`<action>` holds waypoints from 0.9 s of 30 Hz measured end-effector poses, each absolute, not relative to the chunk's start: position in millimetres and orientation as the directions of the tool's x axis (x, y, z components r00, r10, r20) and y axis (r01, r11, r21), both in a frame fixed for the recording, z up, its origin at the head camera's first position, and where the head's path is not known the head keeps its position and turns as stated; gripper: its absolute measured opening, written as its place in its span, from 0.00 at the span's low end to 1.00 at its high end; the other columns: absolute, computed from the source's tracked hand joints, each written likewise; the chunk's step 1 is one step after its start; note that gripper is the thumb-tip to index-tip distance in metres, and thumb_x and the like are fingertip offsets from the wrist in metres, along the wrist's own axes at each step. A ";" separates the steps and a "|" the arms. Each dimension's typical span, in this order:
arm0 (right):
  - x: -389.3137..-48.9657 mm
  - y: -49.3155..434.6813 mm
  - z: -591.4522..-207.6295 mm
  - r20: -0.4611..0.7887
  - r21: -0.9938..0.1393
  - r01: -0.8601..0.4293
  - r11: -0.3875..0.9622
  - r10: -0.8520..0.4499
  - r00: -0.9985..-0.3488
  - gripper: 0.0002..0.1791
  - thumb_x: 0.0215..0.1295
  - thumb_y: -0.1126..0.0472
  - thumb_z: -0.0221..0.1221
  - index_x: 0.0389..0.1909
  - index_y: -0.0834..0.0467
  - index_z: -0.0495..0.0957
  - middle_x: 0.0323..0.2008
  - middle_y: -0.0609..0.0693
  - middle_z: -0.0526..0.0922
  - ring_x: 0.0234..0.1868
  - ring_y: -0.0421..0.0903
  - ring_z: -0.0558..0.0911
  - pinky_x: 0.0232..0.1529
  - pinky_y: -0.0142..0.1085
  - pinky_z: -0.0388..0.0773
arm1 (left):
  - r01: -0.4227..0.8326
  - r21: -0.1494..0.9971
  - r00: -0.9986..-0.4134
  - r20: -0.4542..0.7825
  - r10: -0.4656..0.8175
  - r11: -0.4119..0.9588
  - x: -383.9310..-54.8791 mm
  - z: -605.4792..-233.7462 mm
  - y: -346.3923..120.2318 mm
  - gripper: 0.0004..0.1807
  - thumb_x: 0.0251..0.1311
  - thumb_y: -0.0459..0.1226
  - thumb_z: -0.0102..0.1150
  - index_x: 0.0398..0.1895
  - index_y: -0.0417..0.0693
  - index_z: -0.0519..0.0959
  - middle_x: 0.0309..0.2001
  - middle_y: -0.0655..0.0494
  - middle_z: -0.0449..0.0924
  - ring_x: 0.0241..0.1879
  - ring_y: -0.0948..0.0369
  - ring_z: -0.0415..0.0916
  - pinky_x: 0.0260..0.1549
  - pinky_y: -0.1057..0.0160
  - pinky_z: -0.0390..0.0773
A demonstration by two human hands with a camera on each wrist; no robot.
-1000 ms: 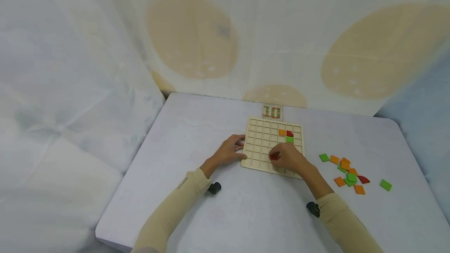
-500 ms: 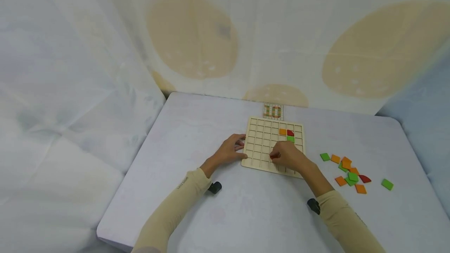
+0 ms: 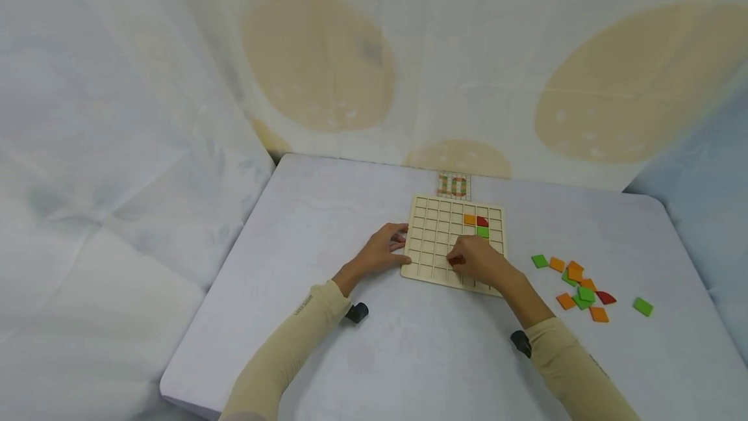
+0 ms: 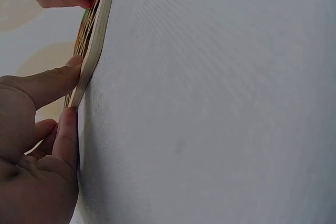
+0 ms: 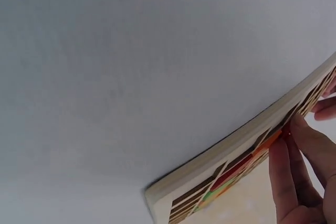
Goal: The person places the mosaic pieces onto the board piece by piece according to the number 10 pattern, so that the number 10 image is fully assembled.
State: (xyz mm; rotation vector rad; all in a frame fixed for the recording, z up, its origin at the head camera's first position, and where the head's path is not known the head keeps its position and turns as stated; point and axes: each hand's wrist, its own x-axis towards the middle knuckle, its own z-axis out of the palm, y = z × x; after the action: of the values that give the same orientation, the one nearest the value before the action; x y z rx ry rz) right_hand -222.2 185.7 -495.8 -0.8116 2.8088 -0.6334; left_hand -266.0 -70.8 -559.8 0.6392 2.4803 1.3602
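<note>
A pale wooden grid board [image 3: 426, 247] lies on the table with its thin side toward both wrist views. At its left edge, my left hand [image 3: 382, 249] holds it, thumb over the rim and fingers along the side. Over the lower middle cells my right hand [image 3: 480, 260] pinches a small red tile [image 5: 286, 130], mostly hidden by the fingertips and close on the board. Upper right in the grid sit an orange square tile [image 3: 470, 219], a red quarter-circle tile [image 3: 482, 221] and a green square tile [image 3: 482, 232]. More of the grid is covered by the right hand.
Loose orange and green tiles [image 3: 575, 270] lie heaped right of the board, with one red quarter-circle tile [image 3: 606, 297] among them. A lone green tile [image 3: 643, 306] lies farther right. Behind the board is a patterned card [image 3: 453, 186] showing 10. Fabric walls [image 3: 456, 83] surround the table.
Both hands stay nearly in place. The right hand's fingertips shift slightly over the same cells, and the red tile shows less between them than a second ago.
</note>
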 end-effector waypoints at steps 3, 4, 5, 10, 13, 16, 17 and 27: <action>-222.1 184.8 -494.5 -0.028 -0.404 -0.512 0.758 -0.570 -0.821 0.07 0.52 0.73 0.70 0.32 0.62 0.88 0.31 0.48 0.82 0.35 0.42 0.79 0.36 0.34 0.82 | 0.259 0.845 -0.875 -0.001 0.484 0.468 -265.5 -559.5 -71.1 0.46 0.50 0.34 0.75 0.72 0.44 0.62 0.63 0.52 0.67 0.55 0.60 0.71 0.52 0.75 0.75; -222.3 184.3 -493.8 -0.031 -0.394 -0.526 0.754 -0.583 -0.812 0.06 0.53 0.73 0.69 0.30 0.61 0.88 0.30 0.47 0.81 0.34 0.41 0.78 0.35 0.33 0.81 | 0.261 0.845 -0.875 0.002 0.484 0.466 -265.3 -559.4 -71.2 0.45 0.49 0.34 0.75 0.71 0.44 0.62 0.63 0.51 0.67 0.55 0.60 0.71 0.52 0.74 0.75; -222.6 183.8 -493.1 -0.033 -0.388 -0.536 0.750 -0.592 -0.805 0.06 0.53 0.74 0.68 0.27 0.60 0.88 0.29 0.46 0.81 0.33 0.40 0.76 0.34 0.32 0.80 | 0.262 0.843 -0.875 0.003 0.483 0.469 -265.4 -559.4 -71.3 0.45 0.50 0.34 0.75 0.71 0.44 0.62 0.63 0.51 0.67 0.55 0.60 0.71 0.53 0.74 0.75; -225.4 183.0 -489.5 -0.039 -0.397 -0.548 0.736 -0.610 -0.792 0.11 0.53 0.78 0.65 0.25 0.59 0.88 0.28 0.46 0.82 0.32 0.41 0.76 0.33 0.33 0.80 | 0.255 0.849 -0.877 0.001 0.481 0.463 -265.4 -559.5 -71.1 0.45 0.50 0.34 0.75 0.71 0.43 0.62 0.64 0.51 0.67 0.56 0.60 0.71 0.53 0.74 0.75; -227.9 183.3 -488.9 -0.042 -0.413 -0.542 0.732 -0.609 -0.792 0.11 0.53 0.79 0.64 0.30 0.61 0.89 0.30 0.47 0.84 0.36 0.43 0.80 0.38 0.36 0.83 | 0.242 0.859 -0.879 -0.003 0.477 0.451 -265.4 -559.2 -70.8 0.46 0.49 0.32 0.75 0.72 0.43 0.62 0.64 0.51 0.66 0.56 0.60 0.71 0.52 0.75 0.75; -229.1 183.3 -489.0 -0.042 -0.412 -0.539 0.735 -0.606 -0.794 0.11 0.53 0.79 0.65 0.33 0.63 0.88 0.31 0.48 0.84 0.37 0.45 0.81 0.39 0.36 0.84 | 0.241 0.863 -0.878 -0.001 0.479 0.443 -266.3 -558.9 -70.2 0.46 0.49 0.31 0.75 0.72 0.43 0.61 0.64 0.51 0.66 0.56 0.60 0.71 0.52 0.76 0.75; -229.4 183.1 -489.1 -0.040 -0.413 -0.537 0.736 -0.603 -0.796 0.11 0.53 0.79 0.65 0.33 0.63 0.88 0.30 0.48 0.84 0.37 0.44 0.81 0.39 0.36 0.84 | 0.242 0.863 -0.878 0.000 0.479 0.443 -266.8 -558.8 -70.1 0.46 0.49 0.31 0.75 0.72 0.43 0.61 0.64 0.51 0.66 0.56 0.60 0.71 0.52 0.76 0.75; -222.2 205.4 -491.9 0.034 -0.440 -0.530 0.725 -0.577 -0.816 0.09 0.52 0.77 0.67 0.33 0.62 0.88 0.36 0.51 0.80 0.40 0.49 0.80 0.40 0.39 0.83 | 0.233 0.872 -0.873 -0.007 0.488 0.430 -265.8 -557.1 -69.3 0.46 0.49 0.31 0.75 0.72 0.42 0.61 0.64 0.49 0.66 0.56 0.59 0.71 0.52 0.76 0.75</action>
State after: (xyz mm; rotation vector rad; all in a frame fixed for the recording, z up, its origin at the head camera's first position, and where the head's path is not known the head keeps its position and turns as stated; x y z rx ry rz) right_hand -222.2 205.4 -491.9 -0.9074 2.8190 -0.6699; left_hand -265.8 -69.3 -557.1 0.6267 2.4268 1.4193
